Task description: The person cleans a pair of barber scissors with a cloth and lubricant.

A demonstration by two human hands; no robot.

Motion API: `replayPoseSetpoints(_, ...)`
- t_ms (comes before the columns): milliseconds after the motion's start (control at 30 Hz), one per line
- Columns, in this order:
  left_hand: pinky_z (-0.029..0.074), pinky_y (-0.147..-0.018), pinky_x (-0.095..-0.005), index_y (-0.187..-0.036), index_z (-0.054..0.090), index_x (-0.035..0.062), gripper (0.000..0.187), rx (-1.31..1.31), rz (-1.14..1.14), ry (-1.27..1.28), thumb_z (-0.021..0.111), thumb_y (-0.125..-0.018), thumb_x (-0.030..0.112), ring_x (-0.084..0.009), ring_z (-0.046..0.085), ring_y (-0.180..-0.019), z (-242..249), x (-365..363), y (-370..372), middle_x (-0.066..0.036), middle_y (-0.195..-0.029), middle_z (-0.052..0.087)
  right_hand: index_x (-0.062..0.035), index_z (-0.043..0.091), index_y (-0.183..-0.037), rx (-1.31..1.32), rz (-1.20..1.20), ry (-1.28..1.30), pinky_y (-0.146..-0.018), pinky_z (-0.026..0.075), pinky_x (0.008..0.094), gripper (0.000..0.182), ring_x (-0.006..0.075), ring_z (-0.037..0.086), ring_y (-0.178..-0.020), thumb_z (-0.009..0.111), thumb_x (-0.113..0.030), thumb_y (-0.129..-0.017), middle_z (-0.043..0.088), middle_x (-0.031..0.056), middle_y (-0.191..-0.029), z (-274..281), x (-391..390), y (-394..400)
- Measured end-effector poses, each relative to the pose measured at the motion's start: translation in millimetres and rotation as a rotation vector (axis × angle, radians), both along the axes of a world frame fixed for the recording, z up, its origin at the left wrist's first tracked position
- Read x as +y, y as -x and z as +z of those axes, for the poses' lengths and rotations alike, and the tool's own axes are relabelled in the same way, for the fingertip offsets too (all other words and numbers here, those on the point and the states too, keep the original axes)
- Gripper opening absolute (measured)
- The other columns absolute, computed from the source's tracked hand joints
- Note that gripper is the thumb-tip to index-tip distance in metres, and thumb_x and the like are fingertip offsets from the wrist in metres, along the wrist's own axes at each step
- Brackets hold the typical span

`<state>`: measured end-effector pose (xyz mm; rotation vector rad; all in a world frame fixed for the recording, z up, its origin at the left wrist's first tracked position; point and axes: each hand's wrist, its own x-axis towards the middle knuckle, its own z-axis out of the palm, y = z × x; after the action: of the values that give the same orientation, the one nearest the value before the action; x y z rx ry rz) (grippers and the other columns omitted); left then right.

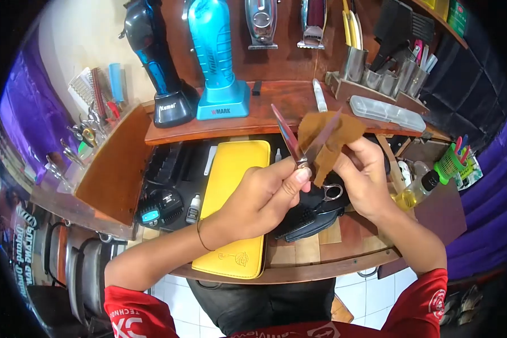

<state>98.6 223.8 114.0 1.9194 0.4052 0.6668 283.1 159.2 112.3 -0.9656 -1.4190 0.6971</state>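
My left hand (pixel 267 197) is closed around a pair of scissors (pixel 289 135), thumb pressed near the pivot. The two blades point up and stand apart. In my right hand (pixel 363 177) is a brown cloth (pixel 335 132), pinched between thumb and fingers and lying against the right-hand blade. Part of that blade is covered by the cloth. One finger ring of the scissors shows below the cloth. Under my left forearm lies a yellow zip case (pixel 231 197). Beneath my hands is a dark pouch (pixel 315 223), partly hidden.
On the red-brown shelf stand a black clipper (pixel 172 107) and a blue clipper (pixel 219 62) on their bases, plus a clear plastic case (pixel 387 112). Metal cups (pixel 355 65) hold combs. At the right are a yellow-liquid bottle (pixel 417 191) and green basket (pixel 449 163). Scissors (pixel 88 135) hang left.
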Motion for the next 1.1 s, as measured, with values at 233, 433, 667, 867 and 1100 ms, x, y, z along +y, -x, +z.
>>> replayPoseSetpoints(233, 0.039, -0.051, -0.0248, -0.085, 0.053, 0.0004, 0.032, -0.014, -0.037, 0.084, 0.044, -0.100, 0.027, -0.0078, 0.045, -0.053, -2.1, -1.0, 3.6, -0.002, -0.059, 0.047, 0.0017, 0.051, -0.123, 0.041, 0.027, -0.025, -0.088, 0.046, 0.0271, 0.032, 0.0125, 0.057, -0.101, 0.055, -0.008, -0.093, 0.059, 0.0061, -0.112, -10.4, 4.5, 0.2)
replayPoseSetpoints(433, 0.036, -0.050, -0.0215, -0.085, 0.052, 0.0009, 0.030, -0.165, -0.063, 0.298, 0.043, -0.100, 0.025, -0.0046, 0.043, -0.053, -9.1, 4.7, 0.7, 0.001, -0.061, 0.046, 0.0024, 0.050, -0.120, -0.150, -0.050, -0.133, -0.083, 0.046, 0.0258, 0.030, 0.0110, 0.058, -0.094, 0.055, -0.009, -0.092, 0.059, 0.0041, -0.105, -6.6, 5.2, 1.2)
replayPoseSetpoints(667, 0.030, -0.045, -0.0201, -0.088, 0.049, 0.0000, 0.032, -0.176, -0.075, 0.205, 0.041, -0.102, 0.028, -0.0037, 0.033, -0.049, -11.0, 3.1, 0.1, 0.003, -0.059, 0.039, 0.0019, 0.050, -0.113, -0.002, -0.016, -0.180, -0.082, 0.046, 0.0255, 0.024, 0.0099, 0.055, -0.095, 0.054, 0.001, -0.089, 0.057, 0.0053, -0.105, -2.6, 5.0, 20.7)
replayPoseSetpoints(867, 0.035, -0.048, -0.0210, -0.084, 0.053, 0.0031, 0.030, -0.122, -0.022, 0.230, 0.046, -0.099, 0.028, -0.0046, 0.043, -0.053, -8.9, 3.2, 0.8, 0.002, -0.061, 0.047, 0.0012, 0.052, -0.113, 0.091, -0.057, -0.004, -0.072, 0.048, 0.0236, 0.023, 0.0097, 0.059, -0.083, 0.054, -0.007, -0.091, 0.062, 0.0044, -0.097, -5.6, 7.0, 13.3)
replayPoseSetpoints(1100, 0.028, -0.045, -0.0177, -0.089, 0.057, 0.0051, 0.027, -0.114, 0.031, 0.199, 0.047, -0.099, 0.028, -0.0026, 0.037, -0.049, -11.6, 2.3, -2.2, 0.005, -0.059, 0.043, -0.0003, 0.059, -0.101, 0.022, 0.104, -0.037, -0.058, 0.045, 0.0200, 0.017, 0.0072, 0.057, -0.067, 0.058, -0.013, -0.090, 0.062, 0.0025, -0.082, -8.6, 11.3, 8.3)
